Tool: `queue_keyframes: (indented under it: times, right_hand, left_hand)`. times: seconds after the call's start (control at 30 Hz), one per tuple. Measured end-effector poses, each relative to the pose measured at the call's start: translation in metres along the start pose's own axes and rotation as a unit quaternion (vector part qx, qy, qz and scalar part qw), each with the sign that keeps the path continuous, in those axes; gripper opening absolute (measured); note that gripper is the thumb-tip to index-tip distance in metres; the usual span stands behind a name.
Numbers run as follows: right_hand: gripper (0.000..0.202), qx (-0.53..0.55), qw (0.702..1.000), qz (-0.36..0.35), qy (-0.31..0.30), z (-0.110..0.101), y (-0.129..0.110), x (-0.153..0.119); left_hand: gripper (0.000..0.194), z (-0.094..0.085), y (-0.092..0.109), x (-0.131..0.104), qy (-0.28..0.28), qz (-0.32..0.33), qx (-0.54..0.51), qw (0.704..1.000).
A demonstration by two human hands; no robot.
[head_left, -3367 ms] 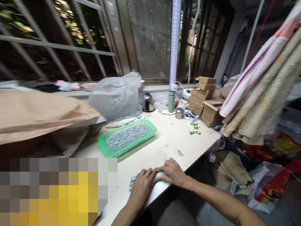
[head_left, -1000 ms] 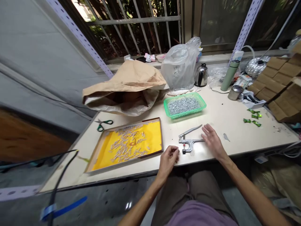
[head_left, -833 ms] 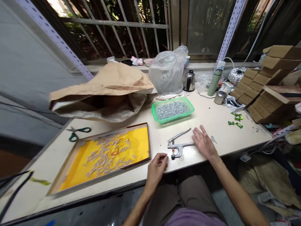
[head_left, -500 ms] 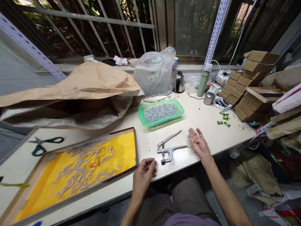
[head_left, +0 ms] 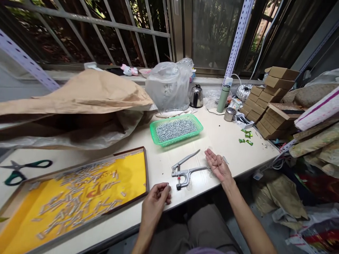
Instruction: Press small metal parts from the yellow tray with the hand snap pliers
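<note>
My left hand (head_left: 156, 199) is closed at the table's front edge, thumb against fingers, with a small shiny metal piece (head_left: 167, 184) at the fingertips. Just right of it lie hand-press pliers (head_left: 185, 173), grey metal with a spring and a red part, their two handles spread. My right hand (head_left: 218, 165) is turned palm up near the handle ends, fingers stretched out and the thumb bent over the palm. A small clear piece (head_left: 225, 160) shows beside that hand. Beyond the pliers stands a green plastic basket (head_left: 156, 141) of small metal cylinders.
At left, a shallow tray (head_left: 146, 173) with yellow lining holds many small clear-and-silver pieces. Scissors (head_left: 25, 165) lie beyond it. A large brown paper bag (head_left: 100, 90), a plastic bag (head_left: 169, 86), a kettle (head_left: 196, 96), a green flask (head_left: 224, 98) and stacked cardboard boxes (head_left: 277, 102) line the back.
The view has shifted a little, so things sit further left and lower. My right thumb has folded in over the palm. My left hand keeps its pinch on the small piece.
</note>
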State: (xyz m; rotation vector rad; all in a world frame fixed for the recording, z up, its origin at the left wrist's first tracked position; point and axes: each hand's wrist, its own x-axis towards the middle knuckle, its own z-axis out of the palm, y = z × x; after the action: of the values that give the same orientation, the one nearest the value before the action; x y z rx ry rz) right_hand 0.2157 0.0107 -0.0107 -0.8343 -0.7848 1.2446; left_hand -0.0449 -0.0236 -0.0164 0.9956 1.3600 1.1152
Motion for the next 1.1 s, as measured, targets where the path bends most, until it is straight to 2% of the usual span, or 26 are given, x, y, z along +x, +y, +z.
queue_keyframes:
  times: [0.2,0.3,0.37,0.47,0.53,0.57,0.63,0.73,0.8,0.87,0.97,1.1]
  right_hand:
    - [0.032,-0.138,0.988,-0.073,-0.021,0.000,0.000,-0.002]
    - [0.022,-0.268,0.955,-0.116,-0.052,0.008,0.005,-0.006]
    - [0.017,-0.395,0.899,-0.160,-0.096,0.018,0.008,-0.011]
    - [0.025,-0.558,0.769,-0.267,-0.163,0.033,0.009,-0.017]
    - [0.030,-0.621,0.692,-0.314,-0.195,0.039,0.008,-0.018]
    - [0.030,-0.642,0.665,-0.322,-0.204,0.040,0.008,-0.018]
    - [0.031,-0.670,0.636,-0.321,-0.210,0.039,0.007,-0.018]
    - [0.034,-0.683,0.630,-0.307,-0.207,0.032,0.008,-0.019]
    - [0.035,-0.681,0.640,-0.294,-0.200,0.027,0.009,-0.020]
    - [0.032,-0.678,0.652,-0.282,-0.187,0.023,0.011,-0.020]
    - [0.027,-0.672,0.667,-0.269,-0.179,0.021,0.014,-0.019]
    - [0.027,-0.658,0.680,-0.265,-0.186,0.021,0.016,-0.018]
  left_hand:
    - [0.042,0.004,0.004,-0.003,-0.002,0.013,0.001,1.000]
    - [0.038,0.006,0.002,-0.003,-0.005,0.025,0.000,1.000]
    - [0.036,0.006,0.000,-0.003,-0.004,0.034,0.003,0.999]
    - [0.033,0.005,-0.001,-0.007,-0.023,0.067,0.031,0.997]
    - [0.029,0.004,0.000,-0.010,-0.061,0.120,0.086,0.987]
    - [0.026,0.003,0.001,-0.010,-0.084,0.160,0.124,0.976]
    - [0.024,0.003,0.004,-0.008,-0.128,0.251,0.218,0.934]
    - [0.023,0.004,0.007,0.003,-0.180,0.352,0.358,0.846]
    - [0.023,0.004,0.009,0.012,-0.206,0.387,0.424,0.792]
    - [0.023,0.003,0.010,0.019,-0.231,0.414,0.458,0.752]
    - [0.024,-0.001,0.010,0.021,-0.262,0.442,0.474,0.715]
    - [0.027,-0.006,0.007,0.017,-0.278,0.464,0.492,0.682]
